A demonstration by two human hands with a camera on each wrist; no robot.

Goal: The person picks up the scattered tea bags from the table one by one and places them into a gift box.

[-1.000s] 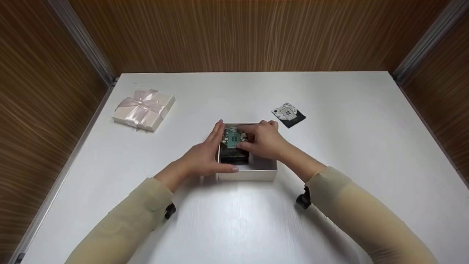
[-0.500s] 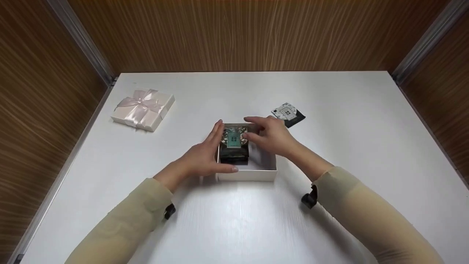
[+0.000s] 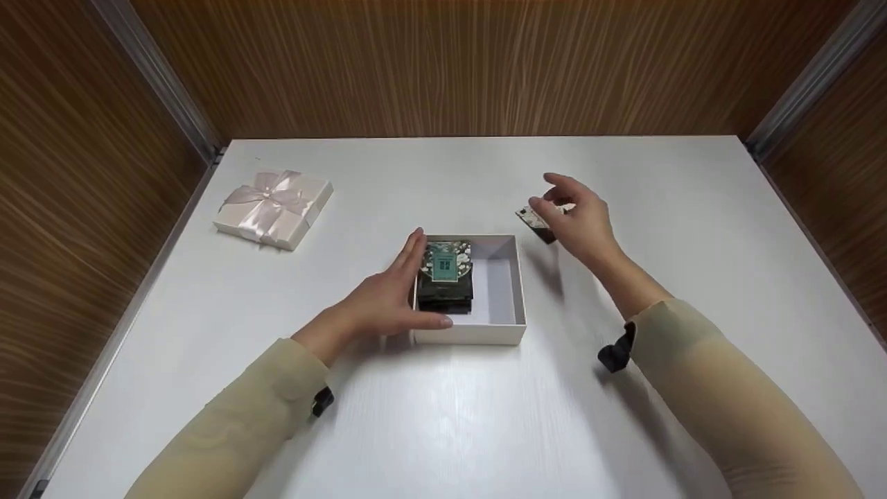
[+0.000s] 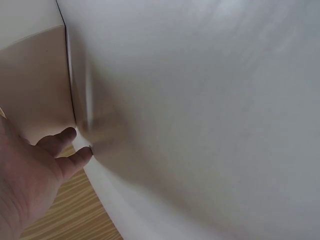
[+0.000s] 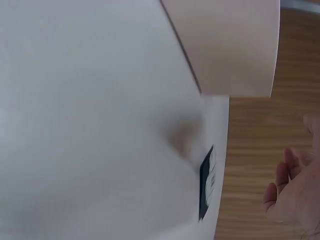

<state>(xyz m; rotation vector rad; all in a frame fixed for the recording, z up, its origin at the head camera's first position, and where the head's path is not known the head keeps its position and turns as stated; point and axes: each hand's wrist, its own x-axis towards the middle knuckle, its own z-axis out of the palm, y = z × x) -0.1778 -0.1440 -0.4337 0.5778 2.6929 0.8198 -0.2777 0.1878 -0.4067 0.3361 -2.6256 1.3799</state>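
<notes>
My left hand (image 3: 381,301) rests against the left side of a white open box (image 3: 471,336), fingers straight along the wall and thumb across the front left corner. Inside, on the left half, lies a stack of dark sachets (image 3: 445,270), the top one with a green floral label; the right half shows bare bottom. My right hand (image 3: 582,222) is over a black-and-white sachet (image 3: 532,220) to the right of the box, fingers loosely bent and partly covering it. In the right wrist view this sachet (image 5: 207,182) lies flat on the table, apart from the fingers.
A pale gift box (image 3: 274,208) tied with a pink satin ribbon bow sits at the back left of the white table (image 3: 429,416). Wood-grain panels (image 3: 443,69) enclose the table at the back and both sides.
My right hand has left the sachets in the box and moved right and back to above the loose sachet. My left hand has stayed at the box.
</notes>
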